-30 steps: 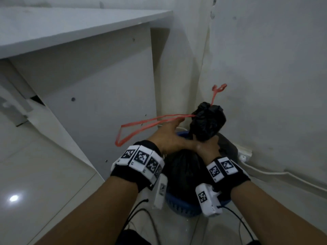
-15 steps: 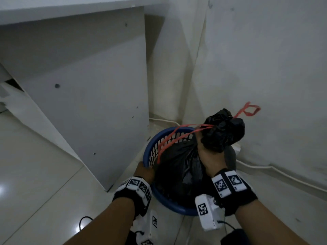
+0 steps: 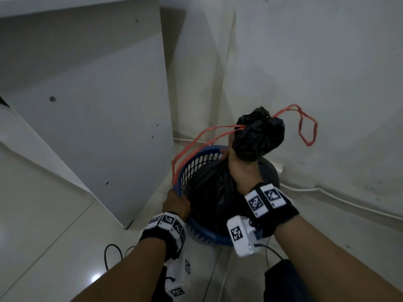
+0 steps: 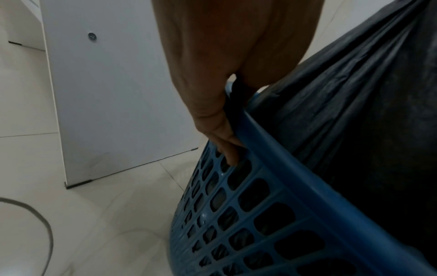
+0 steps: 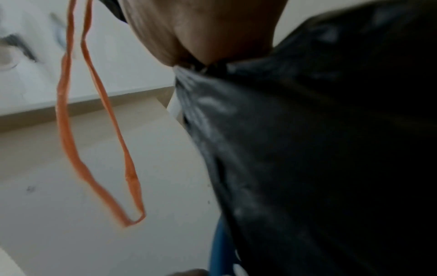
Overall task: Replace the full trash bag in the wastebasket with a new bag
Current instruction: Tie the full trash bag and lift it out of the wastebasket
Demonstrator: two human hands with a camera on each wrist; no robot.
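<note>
Black trash bag sat in the blue wastebasket, its gathered top bunched above the rim and its body filling the inside. The right hand was clenched round the bag's neck just below the bunched top, holding it above the wastebasket. Two loops of red drawstring came out of that bunch: one long loop drooped over the far-left side of the wastebasket's rim, and a shorter loop stuck out on the other side, toward the wall. In the right wrist view the long loop hung free beside the black plastic, blurred.

The left hand gripped the near-left rim of the wastebasket; in the left wrist view its fingers curled over the blue rim and down onto the lattice wall, with the bag pressed up against the inside of that rim.

The wastebasket stood on a pale, glossy tiled floor in a corner of the room. A white cabinet panel rose just left of it, and a scuffed white wall stood behind and right of it. A white cable ran along the foot of that wall, right of the wastebasket. A thin dark cable looped on the floor on the near-left side.
</note>
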